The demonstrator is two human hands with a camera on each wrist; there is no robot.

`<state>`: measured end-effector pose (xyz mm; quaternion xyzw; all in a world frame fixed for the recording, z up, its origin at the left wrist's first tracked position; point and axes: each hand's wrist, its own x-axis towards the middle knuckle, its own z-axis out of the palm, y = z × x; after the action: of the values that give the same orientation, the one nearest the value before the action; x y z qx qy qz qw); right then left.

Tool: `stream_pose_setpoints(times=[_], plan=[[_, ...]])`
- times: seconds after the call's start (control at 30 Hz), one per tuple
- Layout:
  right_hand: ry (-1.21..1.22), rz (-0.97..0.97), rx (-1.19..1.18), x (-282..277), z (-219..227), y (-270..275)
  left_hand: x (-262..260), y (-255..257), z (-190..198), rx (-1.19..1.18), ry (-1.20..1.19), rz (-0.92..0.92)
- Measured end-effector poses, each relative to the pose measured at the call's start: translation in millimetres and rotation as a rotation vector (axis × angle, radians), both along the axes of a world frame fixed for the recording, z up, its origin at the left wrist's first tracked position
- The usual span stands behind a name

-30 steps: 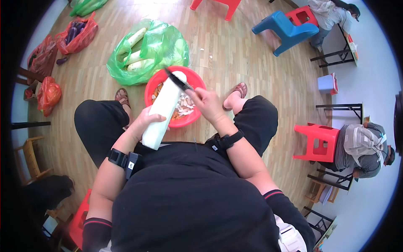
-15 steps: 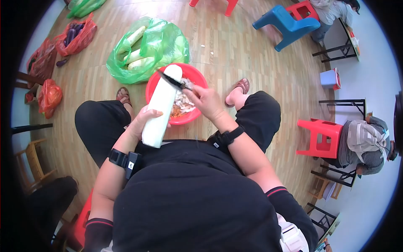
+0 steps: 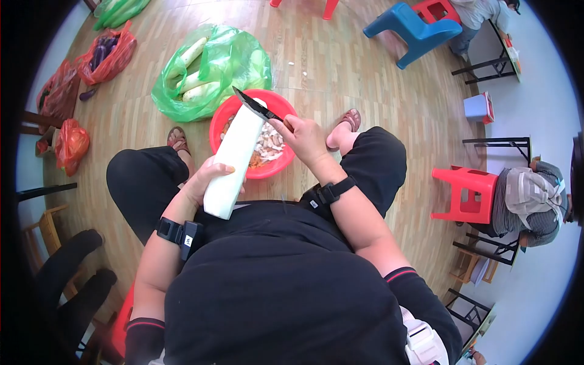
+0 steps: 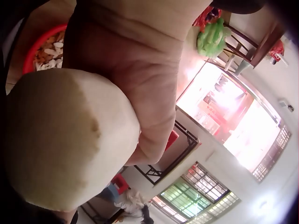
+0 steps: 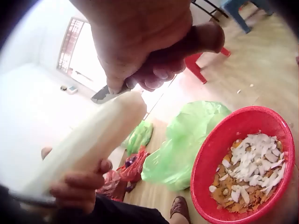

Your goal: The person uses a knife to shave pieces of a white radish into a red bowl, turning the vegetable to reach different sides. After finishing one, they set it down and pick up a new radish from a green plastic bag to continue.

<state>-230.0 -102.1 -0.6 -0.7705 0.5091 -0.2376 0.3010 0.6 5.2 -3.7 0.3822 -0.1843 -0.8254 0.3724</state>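
A long, peeled white radish (image 3: 236,155) slants over the red basin (image 3: 291,125) in the head view. Its near end is by the person's lap, and my left hand (image 3: 205,180) grips its lower part. With my right hand (image 3: 304,141) I hold a knife by its brown handle (image 5: 187,46). The dark knife blade (image 3: 249,102) lies across the radish's far end. In the left wrist view, the radish's blunt end (image 4: 70,140) fills the lower left and shows a brownish patch. White and orange-brown peelings (image 5: 252,163) lie in the basin.
A green plastic bag (image 3: 240,67) of unpeeled radishes stands just beyond the basin. Red bags (image 3: 115,58), one with eggplants, sit at far left. Blue (image 3: 417,33) and red stools (image 3: 465,194) stand to the right, with people seated at side tables.
The knife blade has shifted toward the radish's far end, its tip now pointing farther away. The left hand keeps its grip. At lower left, another person's dark-clothed legs have moved.
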Motion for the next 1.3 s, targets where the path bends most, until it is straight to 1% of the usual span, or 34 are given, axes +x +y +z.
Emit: stream_pose_setpoints(times=[0.13, 0.2, 0.27, 0.33, 0.37, 0.43, 0.53, 0.57, 0.63, 0.67, 0.73, 0.87, 0.9, 0.93, 1.0, 1.03, 1.17, 1.23, 1.27, 1.3], plan=[[0.019, 0.072, -0.048, 12, 7, 15, -1, -2, 3, 0.002, -0.06, 0.011], [-0.043, 0.239, -0.073, 18, 16, 24, -2, -2, 2, 0.0, -0.064, 0.006], [-0.042, 0.244, -0.076, 18, 11, 24, -3, -2, 1, 0.001, -0.057, 0.015], [-0.035, 0.135, -0.123, 13, -5, 15, -1, -1, 1, 0.006, -0.047, 0.009], [-0.035, 0.133, -0.121, 9, -10, 9, -1, 0, 1, 0.008, -0.036, 0.001], [-0.047, -0.057, -0.039, -1, -12, -4, -2, 0, 3, 0.001, -0.027, 0.003], [0.006, -0.091, 0.024, -9, -16, -12, -1, -2, 6, -0.013, -0.04, -0.01], [0.006, -0.084, 0.021, -7, -16, -11, -1, -2, 7, -0.02, -0.061, -0.03], [-0.084, -0.024, 0.063, 1, 1, 1, -1, -2, 4, -0.022, -0.06, -0.025], [-0.082, -0.019, 0.064, 4, 1, 6, -1, -1, 3, -0.022, -0.059, -0.028], [-0.062, 0.147, -0.062, 11, 0, 14, -2, -2, 9, -0.01, -0.069, -0.034], [-0.052, 0.112, -0.104, 10, -7, 10, 0, -1, 5, -0.012, -0.074, -0.055], [-0.066, 0.056, -0.041, 6, -9, 5, 0, 0, 4, -0.01, -0.073, -0.059], [-0.064, 0.053, -0.041, 1, -15, -2, 0, 0, 4, -0.008, -0.067, -0.042], [0.043, -0.093, -0.014, -9, -24, -14, -1, -1, 4, -0.01, -0.061, -0.026], [0.045, -0.116, -0.023, -12, -25, -16, -1, -1, 5, -0.009, -0.069, -0.043], [0.017, -0.125, 0.016, -7, -16, -12, 0, -3, 11, -0.016, -0.078, -0.086], [-0.079, -0.038, 0.009, -1, -13, -4, -2, -3, 9, -0.009, -0.076, -0.085], [-0.077, -0.037, 0.011, 2, -9, -1, -2, -4, 8, -0.005, -0.079, -0.086], [-0.077, 0.003, -0.023, 4, -6, 2, -2, -3, 8, -0.004, -0.08, -0.085]])
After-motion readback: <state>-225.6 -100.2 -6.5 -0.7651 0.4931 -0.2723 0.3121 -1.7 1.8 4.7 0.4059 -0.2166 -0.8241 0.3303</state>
